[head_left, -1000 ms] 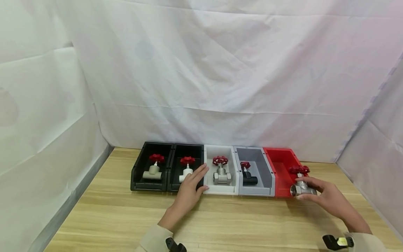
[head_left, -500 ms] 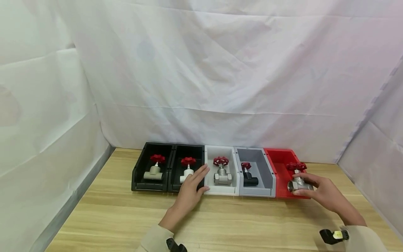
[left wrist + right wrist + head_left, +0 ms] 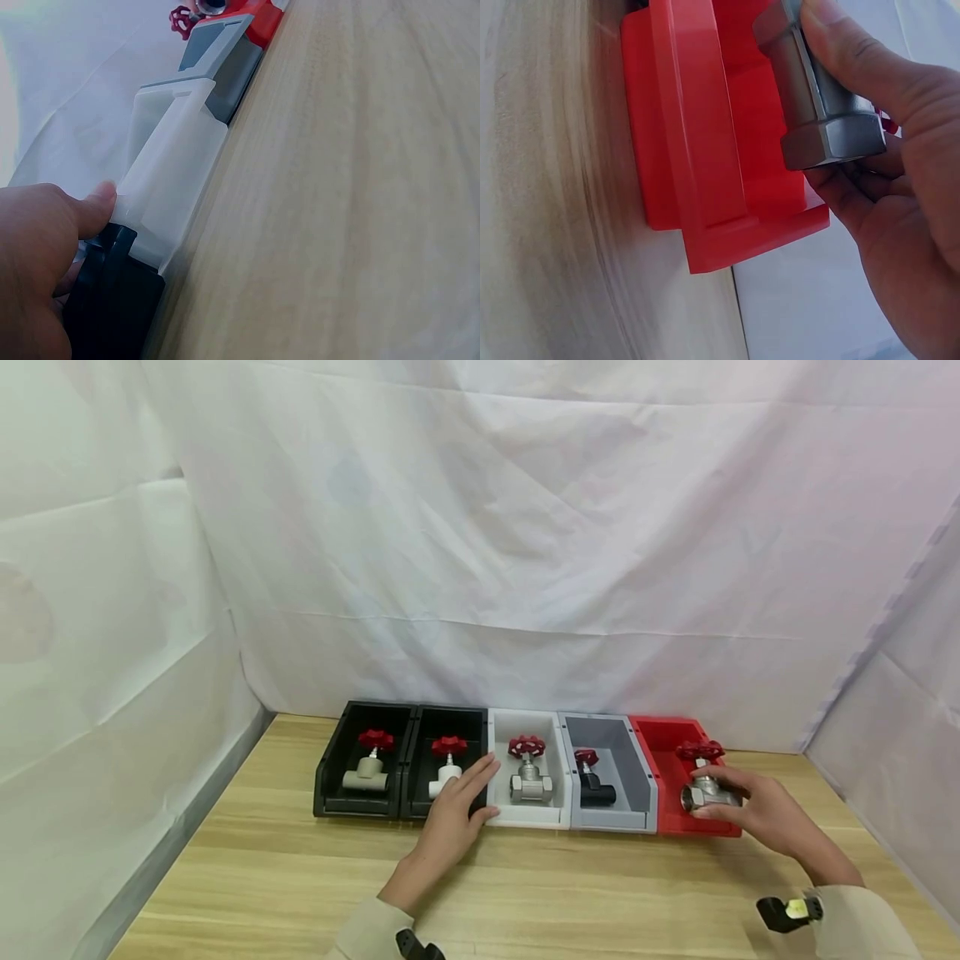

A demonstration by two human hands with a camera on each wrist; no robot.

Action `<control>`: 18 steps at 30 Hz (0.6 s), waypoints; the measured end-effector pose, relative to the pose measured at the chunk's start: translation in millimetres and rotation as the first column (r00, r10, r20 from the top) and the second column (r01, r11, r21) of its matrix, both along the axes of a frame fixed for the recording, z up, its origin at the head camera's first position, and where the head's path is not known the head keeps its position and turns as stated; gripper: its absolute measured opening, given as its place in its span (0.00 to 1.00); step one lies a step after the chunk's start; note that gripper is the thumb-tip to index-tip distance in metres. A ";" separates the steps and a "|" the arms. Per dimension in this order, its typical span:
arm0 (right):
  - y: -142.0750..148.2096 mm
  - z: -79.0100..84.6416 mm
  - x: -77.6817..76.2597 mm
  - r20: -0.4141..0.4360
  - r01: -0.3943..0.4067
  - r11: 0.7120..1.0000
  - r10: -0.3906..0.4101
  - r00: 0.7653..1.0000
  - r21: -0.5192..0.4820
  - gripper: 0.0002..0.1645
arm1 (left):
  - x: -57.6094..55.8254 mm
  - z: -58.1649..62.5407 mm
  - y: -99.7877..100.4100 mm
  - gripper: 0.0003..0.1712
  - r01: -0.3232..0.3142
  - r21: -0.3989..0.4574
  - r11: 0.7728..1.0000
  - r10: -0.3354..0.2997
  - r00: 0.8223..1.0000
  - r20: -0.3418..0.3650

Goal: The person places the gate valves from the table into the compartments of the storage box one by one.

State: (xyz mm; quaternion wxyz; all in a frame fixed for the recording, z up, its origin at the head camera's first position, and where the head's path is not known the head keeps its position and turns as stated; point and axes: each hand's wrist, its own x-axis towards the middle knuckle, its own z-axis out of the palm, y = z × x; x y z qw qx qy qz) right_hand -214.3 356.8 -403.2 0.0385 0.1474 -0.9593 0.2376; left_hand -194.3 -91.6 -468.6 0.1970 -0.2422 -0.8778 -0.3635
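Note:
My right hand (image 3: pixel 765 810) grips a metal gate valve (image 3: pixel 705 793) with a red handwheel, thumb on the near side of its body. The valve is at the front of the red bin (image 3: pixel 667 760); in the right wrist view its hexagonal-ended body (image 3: pixel 817 112) shows above the bin's opening. Whether it touches the bin floor I cannot tell. My left hand (image 3: pixel 450 818) rests with fairly straight fingers where the second black bin (image 3: pixel 420 718) meets the white bin (image 3: pixel 502 718). In the left wrist view the thumb (image 3: pixel 97 210) touches the white bin's edge.
The bins stand side by side on a wooden table (image 3: pixel 525 893). Red-wheeled valves sit in the others: beige (image 3: pixel 366 777), white (image 3: pixel 448 772), metal (image 3: pixel 531 783) and black (image 3: pixel 597 789), the last in the grey bin (image 3: pixel 622 760). White cloth (image 3: pixel 480 527) hangs behind and at the sides.
My right hand has carried the metal gate valve leftward, from the red bin's right front edge to over its inside. The left hand stays in place.

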 end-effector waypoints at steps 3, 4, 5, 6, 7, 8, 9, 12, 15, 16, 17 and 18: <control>-1.0 -0.3 -3.3 0.002 -0.006 1.000 0.006 1.000 0.001 0.41 | 0.5 -0.1 -0.3 0.40 0.006 0.002 1.000 -0.006 1.000 -0.002; -1.3 -0.7 -4.2 0.003 -0.008 1.000 0.008 1.000 0.001 0.41 | 0.5 -0.2 -0.3 0.40 0.008 0.003 1.000 -0.008 1.000 -0.004; -1.6 -1.2 -5.0 0.000 -0.009 1.000 0.009 1.000 0.003 0.41 | 0.3 -0.6 -0.3 0.40 0.009 0.002 1.000 -0.009 1.000 -0.009; -1.9 -1.8 -5.8 -0.001 -0.013 1.000 0.013 1.000 0.002 0.41 | 0.1 -1.1 -0.4 0.41 0.010 0.001 1.000 -0.010 1.000 -0.015; -2.3 -2.4 -6.6 -0.002 -0.015 1.000 0.015 1.000 0.003 0.41 | -0.1 -1.5 -0.4 0.41 0.008 0.000 1.000 -0.008 1.000 -0.019; -2.7 -3.1 -7.4 -0.004 -0.017 1.000 0.017 1.000 0.005 0.41 | -0.3 -1.7 -0.4 0.41 0.007 -0.001 1.000 -0.007 1.000 -0.023; -3.3 -3.4 -8.1 -0.004 -0.018 1.000 0.018 1.000 0.004 0.40 | -0.6 -1.9 -0.4 0.41 0.006 -0.002 1.000 -0.006 1.000 -0.028; -5.7 -4.1 -10.2 -0.007 -0.020 1.000 0.020 1.000 0.007 0.40 | -0.9 -1.7 -0.3 0.42 0.001 -0.004 1.000 -0.001 1.000 -0.030; -8.5 -4.9 -12.0 0.006 -0.014 1.000 0.014 1.000 0.009 0.40 | -1.0 -1.2 0.0 0.41 0.001 -0.005 1.000 -0.001 1.000 -0.017; -9.5 -5.4 -12.6 0.014 -0.012 1.000 0.012 1.000 0.011 0.40 | -0.9 -0.9 0.0 0.41 0.000 -0.006 1.000 0.000 1.000 -0.009; -10.2 -5.9 -13.3 0.022 -0.011 1.000 0.011 1.000 0.010 0.40 | -0.9 -0.9 0.1 0.41 0.000 -0.007 1.000 0.000 1.000 -0.005; -10.8 -6.3 -14.0 0.028 -0.011 1.000 0.011 1.000 0.011 0.41 | -0.8 -0.9 0.1 0.41 0.000 -0.008 1.000 0.000 1.000 -0.002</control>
